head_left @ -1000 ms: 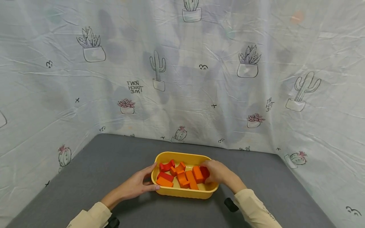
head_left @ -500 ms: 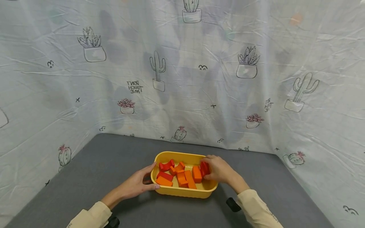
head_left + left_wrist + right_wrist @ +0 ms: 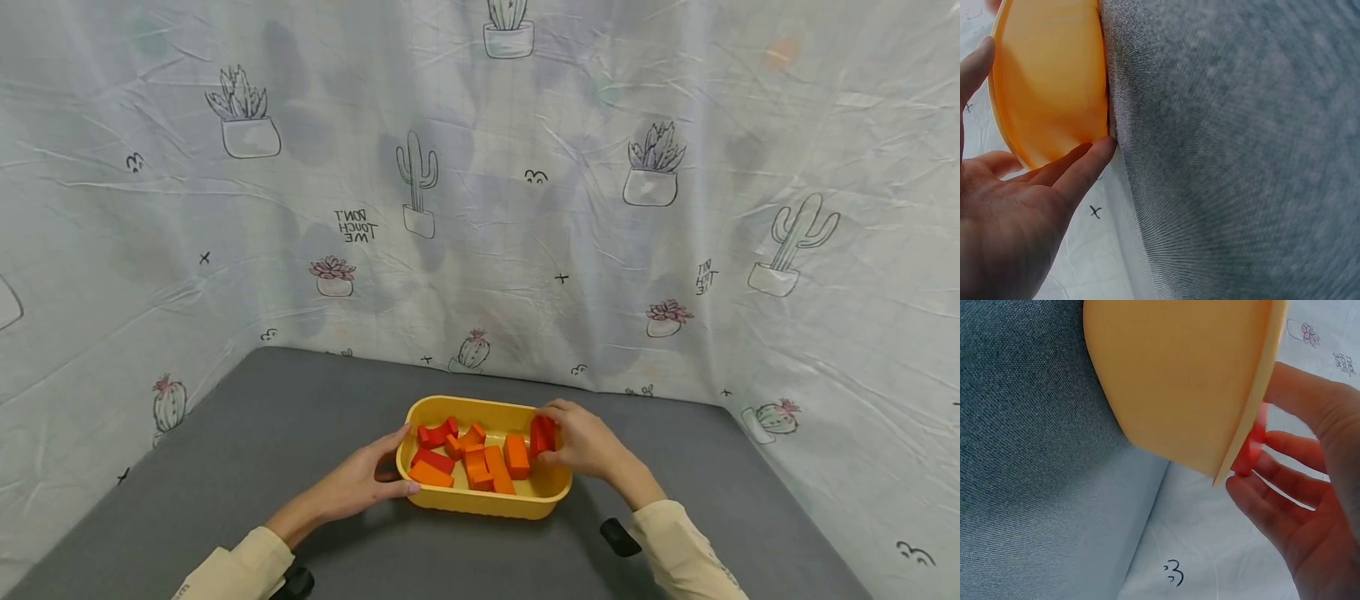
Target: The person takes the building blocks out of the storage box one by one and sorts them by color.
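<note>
A yellow plastic tub (image 3: pixel 487 503) sits on the grey surface and holds several red and orange toy blocks. My left hand (image 3: pixel 358 482) grips the tub's left end, thumb at the near rim and fingers around the end wall; the left wrist view shows fingertips (image 3: pixel 1105 147) against the outside. At the right end, my right hand (image 3: pixel 588 442) pinches a red block (image 3: pixel 542 435) between thumb and fingers. In the right wrist view this red block (image 3: pixel 1250 450) shows above the rim, partly hidden by the tub wall.
Left in the tub lie a red arched block (image 3: pixel 437 433), another red block (image 3: pixel 433 460) and an orange one (image 3: pixel 431 474). An orange block (image 3: pixel 517 457) lies near the right hand. A pale cactus-print curtain (image 3: pixel 480 208) hangs behind the grey surface (image 3: pixel 337 400).
My right hand has shifted slightly right and up with the red block, away from the orange block beside it. The left hand keeps its place on the tub.
</note>
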Tool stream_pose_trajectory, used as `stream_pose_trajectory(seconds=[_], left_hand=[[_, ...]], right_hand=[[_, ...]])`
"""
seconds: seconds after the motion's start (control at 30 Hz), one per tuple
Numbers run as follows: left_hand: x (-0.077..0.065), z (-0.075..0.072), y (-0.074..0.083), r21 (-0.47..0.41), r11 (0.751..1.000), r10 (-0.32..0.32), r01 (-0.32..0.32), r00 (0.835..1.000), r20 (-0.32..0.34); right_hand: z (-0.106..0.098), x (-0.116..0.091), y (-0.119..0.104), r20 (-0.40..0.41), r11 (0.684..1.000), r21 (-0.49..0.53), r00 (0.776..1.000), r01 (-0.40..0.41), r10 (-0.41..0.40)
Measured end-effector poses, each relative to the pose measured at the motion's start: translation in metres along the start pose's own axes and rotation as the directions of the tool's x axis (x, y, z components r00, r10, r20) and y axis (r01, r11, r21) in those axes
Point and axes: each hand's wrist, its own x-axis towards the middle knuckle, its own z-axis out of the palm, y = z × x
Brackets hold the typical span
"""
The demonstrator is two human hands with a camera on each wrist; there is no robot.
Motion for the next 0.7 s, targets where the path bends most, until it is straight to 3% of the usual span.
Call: stream_pose_trajectory(seconds=[0.7], left_hand=[[-0.001,0.001,0.004,-0.007,1.0,-0.016,0.016,1.0,-0.023]], right_hand=[[-0.019,-0.01,0.015,-0.111,0.981,0.193,0.993,-0.007,0.029]])
